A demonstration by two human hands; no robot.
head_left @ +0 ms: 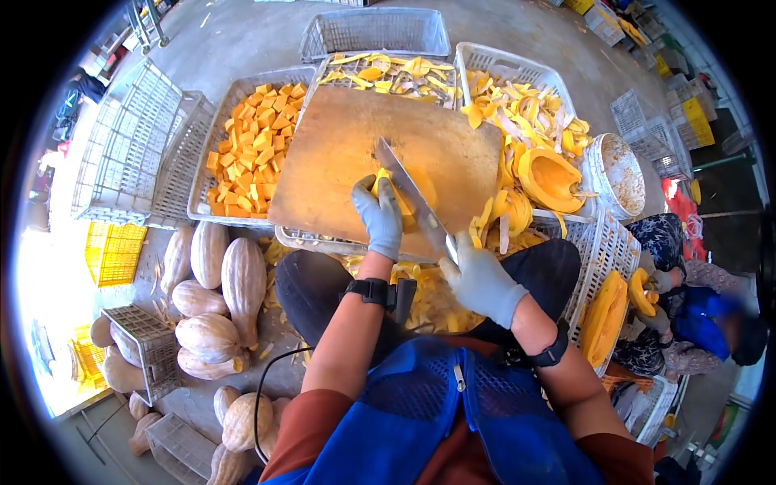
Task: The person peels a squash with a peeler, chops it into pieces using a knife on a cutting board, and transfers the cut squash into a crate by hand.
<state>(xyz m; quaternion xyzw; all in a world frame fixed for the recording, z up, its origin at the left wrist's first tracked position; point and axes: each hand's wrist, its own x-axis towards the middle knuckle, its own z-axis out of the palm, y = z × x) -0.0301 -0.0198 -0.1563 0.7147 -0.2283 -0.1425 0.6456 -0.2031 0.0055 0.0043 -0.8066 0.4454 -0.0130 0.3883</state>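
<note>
On the wooden cutting board (323, 162) lies a piece of orange pumpkin (421, 187), partly hidden behind the knife. My left hand (378, 214), in a grey glove, holds the pumpkin piece at its left side, fingers bent around its edge. My right hand (483, 279), gloved too, is wrapped round the handle of a large knife (412, 191). The blade runs up and left across the pumpkin, close to my left fingers. How deep the edge sits is hidden.
A crate of orange cubes (257, 145) stands left of the board. Peelings fill a crate (517, 69) at the right, with a halved pumpkin (550, 179) on them. Whole pumpkins (242, 279) lie at lower left. A co-worker (703, 311) sits at far right beside a bucket (621, 174).
</note>
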